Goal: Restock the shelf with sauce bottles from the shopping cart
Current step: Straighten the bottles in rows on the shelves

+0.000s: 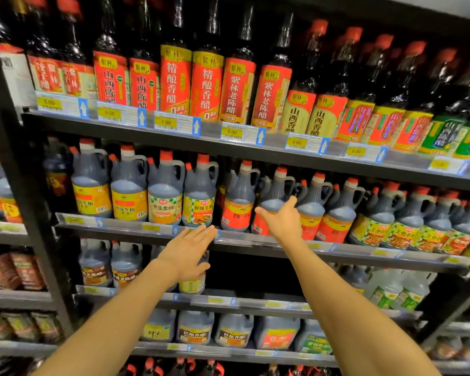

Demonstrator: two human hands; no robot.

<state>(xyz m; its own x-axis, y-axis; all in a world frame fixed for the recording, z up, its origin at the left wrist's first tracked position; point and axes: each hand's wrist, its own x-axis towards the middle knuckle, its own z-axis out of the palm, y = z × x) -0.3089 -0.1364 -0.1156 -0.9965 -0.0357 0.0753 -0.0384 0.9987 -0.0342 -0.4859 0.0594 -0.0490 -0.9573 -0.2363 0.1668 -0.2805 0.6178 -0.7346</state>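
Observation:
A dark metal shelf [136,229] holds rows of sauce jugs with red caps and handles. My right hand [284,221] is open, fingers spread, just in front of a red-labelled sauce jug [266,202] on the second shelf, not gripping it. My left hand [189,251] is flat and open with nothing in it. It hovers by the shelf's front rail, in front of a yellow-labelled jug [193,284] on the shelf below. Another red-labelled jug [238,202] stands left of my right hand. The shopping cart is out of view.
Tall vinegar bottles [174,77] with red labels fill the top shelf, above yellow price tags [164,122]. To the right of the yellow-labelled jug, the third shelf has a dark gap [255,272]. Larger jugs [234,331] line the lower shelf. Another shelf unit [0,294] stands at left.

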